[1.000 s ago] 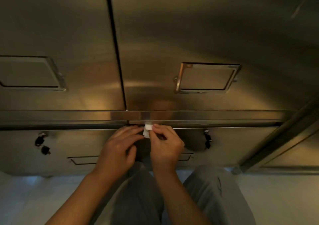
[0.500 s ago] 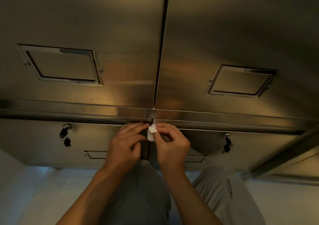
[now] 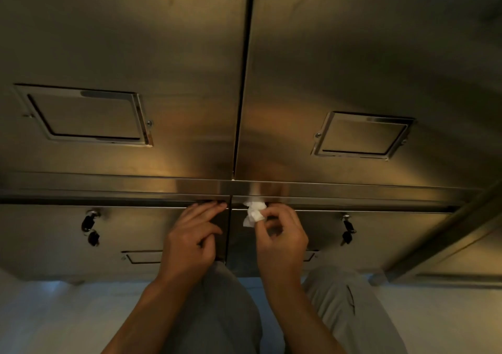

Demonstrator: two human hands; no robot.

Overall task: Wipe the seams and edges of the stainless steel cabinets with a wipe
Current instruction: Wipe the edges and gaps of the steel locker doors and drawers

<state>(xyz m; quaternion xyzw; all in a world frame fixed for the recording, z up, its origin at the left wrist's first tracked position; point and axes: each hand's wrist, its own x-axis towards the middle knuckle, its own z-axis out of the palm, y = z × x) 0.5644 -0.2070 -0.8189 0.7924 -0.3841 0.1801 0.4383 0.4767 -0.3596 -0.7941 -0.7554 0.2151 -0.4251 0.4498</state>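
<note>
While the right hand [image 3: 282, 234] pinched a crumpled wipe [image 3: 253, 212] against the horizontal seam [image 3: 353, 203] at centre frame, the left hand [image 3: 190, 237], fingers loosely curled and empty, steadied the edge; most seams looked untouched.

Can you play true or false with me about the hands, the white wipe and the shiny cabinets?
1. The right hand pinches the white wipe. True.
2. The left hand holds the wipe. False: its fingertips rest bare at the horizontal seam.
3. The wipe is up against the seam just right of the vertical gap. True.
4. Keys hang only on the right lower door. False: keys hang in locks on both lower doors.
</note>
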